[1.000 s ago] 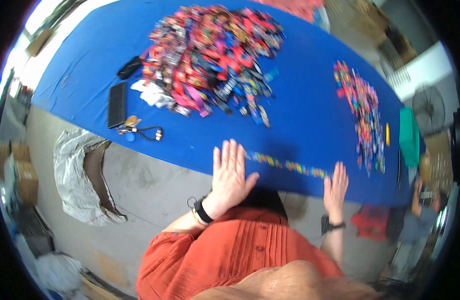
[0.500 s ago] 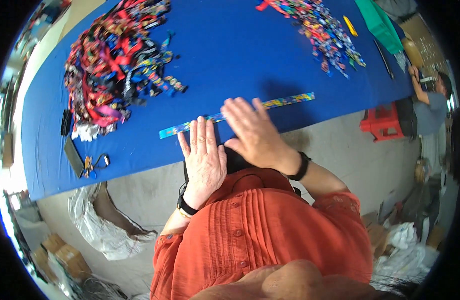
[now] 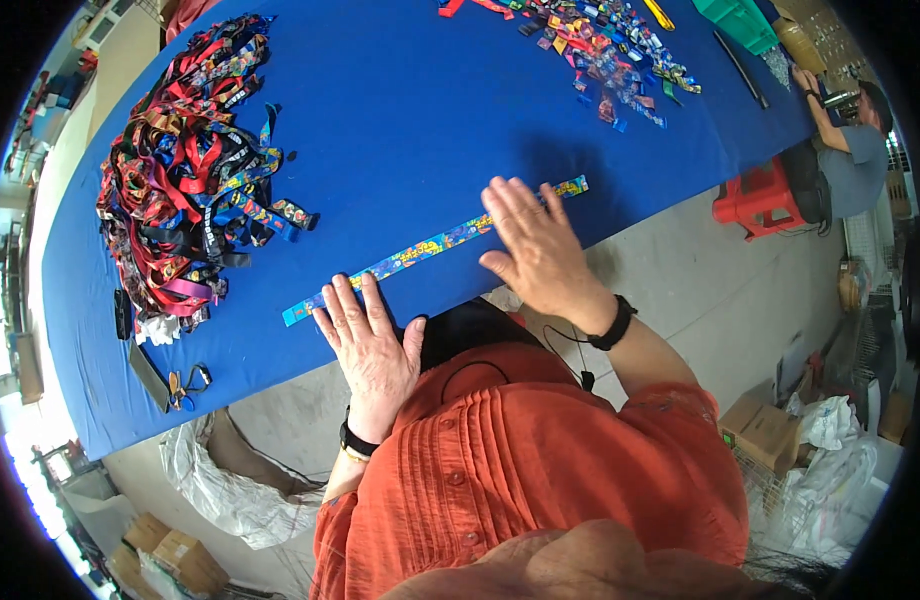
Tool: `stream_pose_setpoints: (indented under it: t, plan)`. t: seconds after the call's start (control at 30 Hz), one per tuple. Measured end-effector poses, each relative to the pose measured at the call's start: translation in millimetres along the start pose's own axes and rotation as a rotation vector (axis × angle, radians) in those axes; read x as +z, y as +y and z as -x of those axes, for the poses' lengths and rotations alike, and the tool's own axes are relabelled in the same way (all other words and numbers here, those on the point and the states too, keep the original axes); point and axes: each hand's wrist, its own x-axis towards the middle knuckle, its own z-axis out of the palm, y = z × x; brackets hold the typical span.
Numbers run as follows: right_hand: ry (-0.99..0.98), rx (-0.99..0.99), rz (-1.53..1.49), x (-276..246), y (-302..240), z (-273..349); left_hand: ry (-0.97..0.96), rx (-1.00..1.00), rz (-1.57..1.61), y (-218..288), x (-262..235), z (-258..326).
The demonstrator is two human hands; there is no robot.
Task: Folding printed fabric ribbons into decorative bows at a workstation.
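- Left hand: flat, palm down, fingers spread apart, fingertips resting on the near-left part of a long printed strap. Not gripping; pressing.
- Right hand: also flat and open, fingers slightly fanned, laid across the strap toward its right end. Nothing pinched between the fingers.
- The strap: one narrow, multicoloured band, stretched out straight near the front edge of the blue table, running from lower left to upper right. Its left tip shows beyond the left hand; its right tip shows just past the right hand.
- Step in hand, as I judge it: laying out and smoothing a single band flat, both palms holding it down.
- Next move, by my reading, calls for an even pressure along the band, so it stays straight and does not slip off the table edge close by.
- Surroundings: large tangled pile of straps to the far left, well apart; smaller scatter of coloured pieces at the far right; red stool on the floor; another person seated beyond the table's right end.
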Motion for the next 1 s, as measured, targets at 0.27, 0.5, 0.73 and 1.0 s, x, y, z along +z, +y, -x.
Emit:
stream_pose_setpoints:
  t: [0.27,0.5,0.73,1.0]
  plan:
    - [0.049,0.156,0.118,-3.7,55.5,17.5,-0.002,-0.106,-0.061,-15.4,-5.8,0.7]
    - [0.045,0.161,0.103,-6.5,59.5,18.3,0.015,-0.194,-0.076,-28.8,-3.6,4.7]
    - [0.042,0.139,0.121,-3.3,60.9,16.8,0.022,-0.275,-0.057,-46.4,-1.2,9.7]
    - [0.009,0.165,0.121,-1.2,57.3,17.6,0.082,-0.296,-0.044,-37.9,-10.7,5.9]
